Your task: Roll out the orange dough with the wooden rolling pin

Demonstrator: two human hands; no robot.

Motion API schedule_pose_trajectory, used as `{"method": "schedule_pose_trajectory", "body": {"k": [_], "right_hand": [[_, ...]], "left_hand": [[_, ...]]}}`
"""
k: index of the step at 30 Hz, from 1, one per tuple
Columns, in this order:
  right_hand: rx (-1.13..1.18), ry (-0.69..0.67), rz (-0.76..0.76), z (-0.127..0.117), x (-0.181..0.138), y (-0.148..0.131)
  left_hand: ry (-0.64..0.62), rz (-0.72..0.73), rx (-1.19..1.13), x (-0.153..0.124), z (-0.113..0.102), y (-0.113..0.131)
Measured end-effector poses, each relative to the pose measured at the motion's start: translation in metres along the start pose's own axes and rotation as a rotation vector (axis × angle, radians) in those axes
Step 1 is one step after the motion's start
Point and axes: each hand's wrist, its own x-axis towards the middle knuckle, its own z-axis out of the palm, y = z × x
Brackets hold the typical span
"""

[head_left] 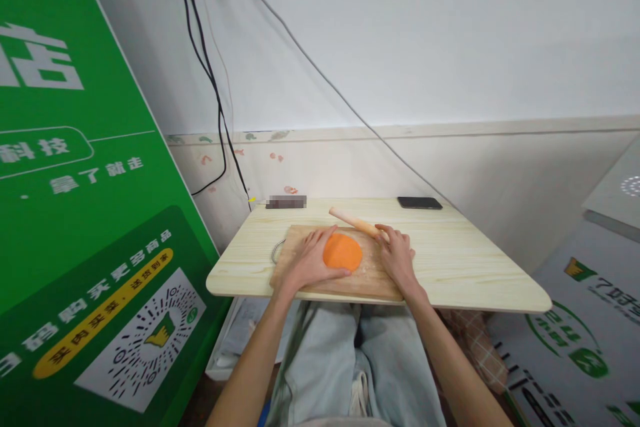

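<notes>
On the board (pixel 371 282), left grip (pixel 310 260) spread against dough (pixel 343 252) edge, right grip (pixel 397 255) closed on rolling pin (pixel 353 220)

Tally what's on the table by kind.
Board: 1
Dough: 1
Rolling pin: 1
Phone: 1
Blurred dark item: 1
Total: 5

The left forearm (pixel 261 340) and right forearm (pixel 439 340) extend forward, converging toward the dough (pixel 343 252): left hand (pixel 311 261) palm down, fingers spread, against the dough's left edge; right hand (pixel 397 257) palm down just right of it, fingers loosely curled.
</notes>
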Motion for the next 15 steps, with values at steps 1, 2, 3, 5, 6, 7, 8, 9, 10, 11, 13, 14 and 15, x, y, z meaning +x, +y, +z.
{"method": "schedule_pose_trajectory", "body": {"k": [1, 2, 3, 5, 6, 7, 8, 9, 10, 11, 13, 14, 15], "right_hand": [[0.013, 0.001, 0.003, 0.000, 0.000, 0.001], [0.024, 0.002, 0.004, 0.001, 0.001, 0.001], [0.033, 0.005, 0.000, 0.001, 0.001, 0.002], [0.053, 0.013, -0.021, 0.002, 0.001, 0.005], [0.061, 0.016, -0.034, 0.003, 0.001, 0.006], [0.067, 0.021, -0.044, 0.003, 0.001, 0.008], [0.071, 0.028, -0.053, 0.004, 0.001, 0.009], [0.073, 0.037, -0.060, 0.005, 0.001, 0.010], [0.073, 0.048, -0.066, 0.006, 0.001, 0.011], [0.074, 0.061, -0.071, 0.007, 0.001, 0.012], [0.072, 0.075, -0.080, 0.008, 0.001, 0.013], [0.068, 0.076, -0.083, 0.009, 0.002, 0.014], [0.061, 0.075, -0.084, 0.010, 0.002, 0.015]], "left_hand": [[-0.007, 0.030, -0.059, 0.000, -0.002, -0.002], [-0.017, 0.062, -0.114, 0.001, -0.004, -0.005], [-0.027, 0.092, -0.158, 0.001, -0.006, -0.007], [-0.031, 0.115, -0.191, 0.002, -0.009, -0.009], [-0.019, 0.102, -0.177, 0.002, -0.009, -0.008], [-0.003, 0.078, -0.146, 0.002, -0.008, -0.005], [0.009, 0.052, -0.104, 0.002, -0.007, -0.003], [0.013, 0.030, -0.057, 0.002, -0.005, 0.001], [0.010, 0.017, -0.012, 0.001, -0.004, 0.004], [0.001, 0.011, 0.022, 0.001, -0.002, 0.006], [-0.009, 0.016, 0.033, 0.000, -0.001, 0.008], [-0.006, 0.021, 0.013, 0.000, -0.002, 0.008], [0.001, 0.026, -0.020, -0.001, -0.002, 0.007]]}}
